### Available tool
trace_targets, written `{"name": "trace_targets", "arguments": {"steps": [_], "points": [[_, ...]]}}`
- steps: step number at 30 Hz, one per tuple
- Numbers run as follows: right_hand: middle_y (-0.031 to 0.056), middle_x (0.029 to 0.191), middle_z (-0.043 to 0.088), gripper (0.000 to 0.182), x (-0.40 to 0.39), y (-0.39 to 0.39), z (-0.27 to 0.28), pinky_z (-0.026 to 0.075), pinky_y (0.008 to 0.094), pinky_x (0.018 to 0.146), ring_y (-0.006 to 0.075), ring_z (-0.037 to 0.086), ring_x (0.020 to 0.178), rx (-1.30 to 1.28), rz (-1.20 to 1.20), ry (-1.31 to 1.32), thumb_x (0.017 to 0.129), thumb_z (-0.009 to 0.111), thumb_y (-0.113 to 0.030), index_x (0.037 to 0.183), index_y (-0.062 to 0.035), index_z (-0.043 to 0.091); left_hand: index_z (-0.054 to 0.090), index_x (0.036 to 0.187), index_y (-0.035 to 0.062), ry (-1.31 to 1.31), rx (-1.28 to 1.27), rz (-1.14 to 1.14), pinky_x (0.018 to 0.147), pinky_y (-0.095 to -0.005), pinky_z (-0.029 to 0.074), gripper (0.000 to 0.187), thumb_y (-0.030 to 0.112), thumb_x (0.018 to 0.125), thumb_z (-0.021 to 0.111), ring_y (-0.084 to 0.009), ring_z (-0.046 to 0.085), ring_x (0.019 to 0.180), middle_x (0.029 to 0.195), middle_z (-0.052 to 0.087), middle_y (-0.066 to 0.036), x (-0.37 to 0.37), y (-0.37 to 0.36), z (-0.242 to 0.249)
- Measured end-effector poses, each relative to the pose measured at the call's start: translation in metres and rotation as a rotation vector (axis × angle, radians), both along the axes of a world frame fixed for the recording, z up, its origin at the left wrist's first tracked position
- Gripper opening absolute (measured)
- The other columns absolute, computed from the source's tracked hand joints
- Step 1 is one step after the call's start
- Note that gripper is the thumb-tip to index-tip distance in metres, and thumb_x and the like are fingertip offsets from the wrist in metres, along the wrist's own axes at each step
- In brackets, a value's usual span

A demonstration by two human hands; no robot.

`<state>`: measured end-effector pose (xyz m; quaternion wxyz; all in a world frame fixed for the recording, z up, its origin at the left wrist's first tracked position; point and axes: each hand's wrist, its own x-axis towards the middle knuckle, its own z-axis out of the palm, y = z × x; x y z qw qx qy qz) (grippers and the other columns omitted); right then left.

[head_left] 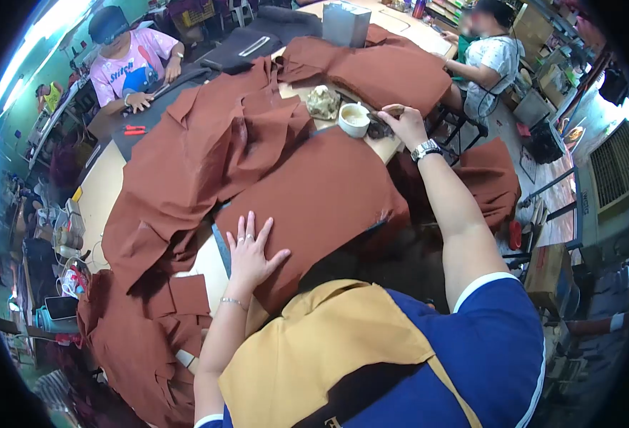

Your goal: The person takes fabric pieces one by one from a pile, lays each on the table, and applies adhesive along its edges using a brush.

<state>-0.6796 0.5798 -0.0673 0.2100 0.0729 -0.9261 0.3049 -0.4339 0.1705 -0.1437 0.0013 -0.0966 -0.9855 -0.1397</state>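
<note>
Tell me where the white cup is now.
In the head view, the white cup sits above centre, slightly right, between the cream-coloured lump at its left and the right hand at its right, just beyond the reddish-brown sheet.

"Stitch" on a pink shirt, cut-off letter on dark cloth

L hand palm down, flat, fingers spread, thumb out to R; L forearm low, angled fwd. R arm extended well fwd, nearly straight; R hand w/ fingers bent, tips nr thumb, grip unclear.
</note>
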Motion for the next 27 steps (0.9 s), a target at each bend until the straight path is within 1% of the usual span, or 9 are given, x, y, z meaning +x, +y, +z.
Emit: {"name": "trace_targets", "arguments": {"steps": [2,6,9,12,14,18,21,24,27], "points": [[0.0104,0.087,0.076,0.032,0.025,-0.006,-0.006,0.057,0.0323,0.077,0.0206,0.075,0.081,0.099,0.047,0.001,0.085,0.077,-0.035,0.094,-0.0048,0.078,0.04,0.154,0.0229,0.02,-0.01,-0.02,0.114,-0.0697,0.017,0.087,0.069,0.083,0.061,-0.0429,0.018,0.15,0.163,0.022,-0.02,-0.004,-0.002,-0.001],[0.0041,0.088,0.075,0.028,0.099,-0.034,0.005,0.056,0.0267,0.073,0.0117,0.071,0.079,-0.619,0.209,-0.331,0.087,0.079,-0.029,0.099,-0.0041,0.076,0.04,0.153,0.0235,0.044,-0.018,-0.051,0.114,-0.0695,0.017,0.086,0.069,0.083,0.062,-0.0419,0.017,0.151,0.163,0.022,-0.02,-0.017,-0.003,-0.006],[0.0013,0.09,0.074,0.023,0.171,-0.043,0.032,0.054,0.0242,0.072,0.0086,0.068,0.079,-0.843,0.181,-0.374,0.088,0.078,-0.023,0.1,-0.0032,0.075,0.04,0.153,0.0248,0.046,-0.025,-0.073,0.115,-0.0688,0.017,0.085,0.069,0.084,0.061,-0.0408,0.017,0.151,0.164,0.022,-0.018,-0.026,-0.004,-0.011],[0.0026,0.089,0.074,0.019,0.224,-0.033,0.016,0.055,0.0253,0.071,0.0087,0.068,0.079,-0.44,0.221,-0.251,0.087,0.077,-0.018,0.099,-0.0032,0.075,0.04,0.153,0.0249,0.053,-0.04,-0.091,0.115,-0.0684,0.016,0.085,0.07,0.084,0.06,-0.0402,0.017,0.151,0.164,0.022,-0.018,-0.034,-0.001,-0.013],[0.006,0.088,0.075,0.016,0.245,-0.042,-0.001,0.055,0.0269,0.07,0.0101,0.07,0.078,-0.37,0.231,-0.223,0.086,0.075,-0.013,0.098,-0.0032,0.075,0.04,0.153,0.0249,0.055,-0.037,-0.101,0.115,-0.0682,0.016,0.085,0.07,0.084,0.06,-0.04,0.017,0.151,0.164,0.022,-0.018,-0.036,-0.001,-0.012],[0.0152,0.08,0.07,0.014,0.263,-0.038,0.006,0.055,0.0335,0.067,0.0288,0.07,0.072,-0.055,0.284,-0.102,0.077,0.074,-0.011,0.089,-0.0027,0.073,0.041,0.153,0.0249,0.057,-0.028,-0.111,0.115,-0.0681,0.016,0.086,0.071,0.083,0.061,-0.04,0.017,0.151,0.164,0.023,-0.018,-0.035,-0.004,-0.014],[0.0163,0.082,0.07,0.015,0.267,-0.04,0.023,0.055,0.0348,0.068,0.0303,0.07,0.073,-0.011,0.221,-0.081,0.077,0.074,-0.011,0.089,-0.0026,0.073,0.041,0.153,0.0249,0.066,-0.031,-0.109,0.115,-0.0679,0.016,0.086,0.071,0.083,0.06,-0.0401,0.018,0.151,0.164,0.023,-0.018,-0.034,-0.005,-0.015],[0.0167,0.08,0.07,0.014,0.262,-0.077,0.014,0.055,0.035,0.069,0.0302,0.07,0.074,-0.203,0.315,-0.095,0.077,0.073,-0.012,0.087,-0.0017,0.072,0.041,0.153,0.0247,0.059,-0.035,-0.108,0.116,-0.0675,0.016,0.086,0.072,0.083,0.059,-0.0401,0.018,0.151,0.164,0.023,-0.018,-0.034,-0.002,-0.014],[0.0171,0.079,0.071,0.014,0.266,-0.067,0.006,0.055,0.0348,0.067,0.0287,0.071,0.073,-0.101,0.302,-0.173,0.078,0.072,-0.012,0.087,-0.0008,0.072,0.041,0.153,0.0239,0.06,-0.031,-0.107,0.116,-0.067,0.016,0.087,0.072,0.083,0.059,-0.0399,0.018,0.151,0.164,0.023,-0.018,-0.035,-0.005,-0.013]]}}
